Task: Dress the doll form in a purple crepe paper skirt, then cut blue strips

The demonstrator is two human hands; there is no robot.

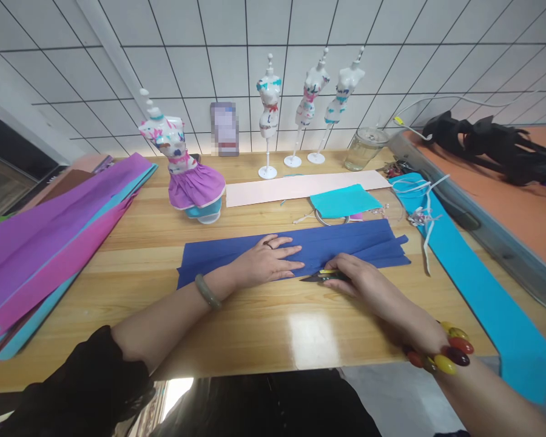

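Observation:
A dark blue cloth strip lies lengthwise across the middle of the table, with layered, uneven ends and creases on its right part. My left hand rests flat on it, fingers spread towards the right. Just right of those fingertips, my right hand is closed around small thread snips with dark pointed blades and a yellow part. The snips' tip points left at the strip's near edge. Most of their handle is hidden in my palm, and I cannot tell whether the blades touch the cloth.
Behind stand a mannequin in a purple skirt and several bare mini mannequins, a phone and a glass jar. A pale pink strip, a turquoise piece, a long turquoise strip and stacked coloured cloth surround the work.

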